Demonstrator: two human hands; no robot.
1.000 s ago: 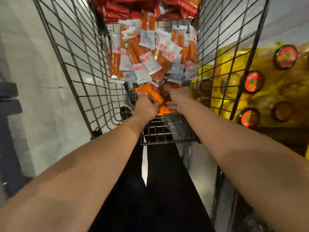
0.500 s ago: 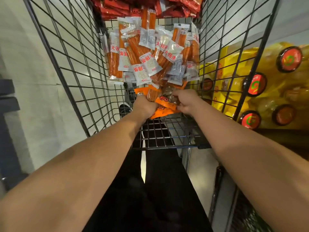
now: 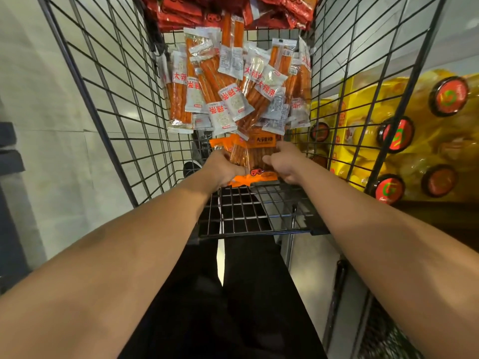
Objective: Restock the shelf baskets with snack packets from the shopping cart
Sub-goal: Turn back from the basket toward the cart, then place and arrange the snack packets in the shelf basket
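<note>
Your left hand (image 3: 222, 165) and right hand (image 3: 284, 164) are both down in the shopping cart (image 3: 108, 99) at the middle of the frame, fingers curled round a bundle of orange packets (image 3: 252, 156), one hand on each side. The bundle sits low, just above the wire floor. Above your hands, toward the top centre, a heap of clear packets (image 3: 233, 86) lies in the cart, and beyond it a pile of red packets (image 3: 233, 11). No shelf basket shows anywhere here, so you look early in a round: gathered, not yet carried across. Plenty is left to move.
</note>
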